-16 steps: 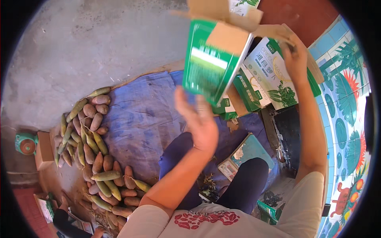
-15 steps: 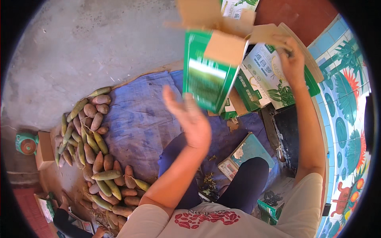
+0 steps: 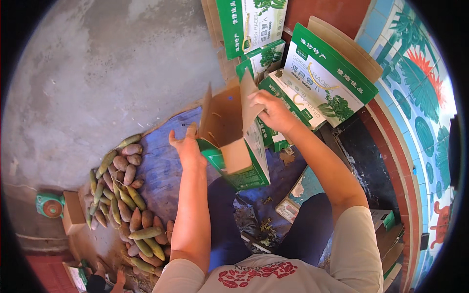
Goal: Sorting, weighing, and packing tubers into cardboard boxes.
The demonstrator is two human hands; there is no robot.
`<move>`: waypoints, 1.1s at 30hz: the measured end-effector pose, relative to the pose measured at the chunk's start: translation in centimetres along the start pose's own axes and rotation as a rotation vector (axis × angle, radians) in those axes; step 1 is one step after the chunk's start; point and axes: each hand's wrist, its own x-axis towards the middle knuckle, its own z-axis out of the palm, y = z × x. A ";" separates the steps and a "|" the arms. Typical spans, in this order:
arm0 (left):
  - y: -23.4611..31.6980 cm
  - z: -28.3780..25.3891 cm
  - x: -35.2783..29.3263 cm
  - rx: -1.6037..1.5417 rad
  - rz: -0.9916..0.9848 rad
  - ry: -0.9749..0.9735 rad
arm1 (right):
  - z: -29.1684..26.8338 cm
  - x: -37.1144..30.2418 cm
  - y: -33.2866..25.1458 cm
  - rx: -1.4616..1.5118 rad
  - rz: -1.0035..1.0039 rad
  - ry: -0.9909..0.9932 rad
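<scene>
A green and white cardboard box [image 3: 261, 163] with its flaps up stands open before me, its bare brown inside facing up. My right hand [image 3: 271, 110] pinches the raised flap on the box's right side. My left hand [image 3: 188, 149] is at the box's near left corner, supporting it; some of its fingers are hidden behind the box. A string loop shows inside the box. Further right, another printed box with a raised lid [image 3: 322, 73] rests against similar boxes, with a yellow cord handle on its front.
A pile of green and reddish radishes [image 3: 124, 195] lies to the left beside a blue cloth [image 3: 163, 146]. A scale [image 3: 288, 209] sits by my right knee. More boxes [image 3: 254, 29] stand at the far side. Another person's hand [image 3: 119, 278] shows at lower left.
The box has come nearer and tipped so its opening faces me. My right hand has moved left from the other box onto this box's flap. My left hand has shifted left against the box.
</scene>
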 end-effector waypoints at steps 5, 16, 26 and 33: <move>-1.4 0.6 0.0 0.262 -0.131 -0.169 | 0.5 -3.2 4.5 -0.177 -0.020 -0.195; -1.2 1.3 -2.3 0.431 -0.050 -0.339 | -1.6 -10.9 8.2 -0.505 0.264 -0.667; -2.2 1.8 -8.0 0.197 -0.035 -0.596 | 0.3 -0.2 7.7 -0.562 0.268 -0.123; -1.3 1.0 -7.2 0.268 -0.186 -0.671 | -0.3 17.9 8.6 -0.790 -0.061 -0.024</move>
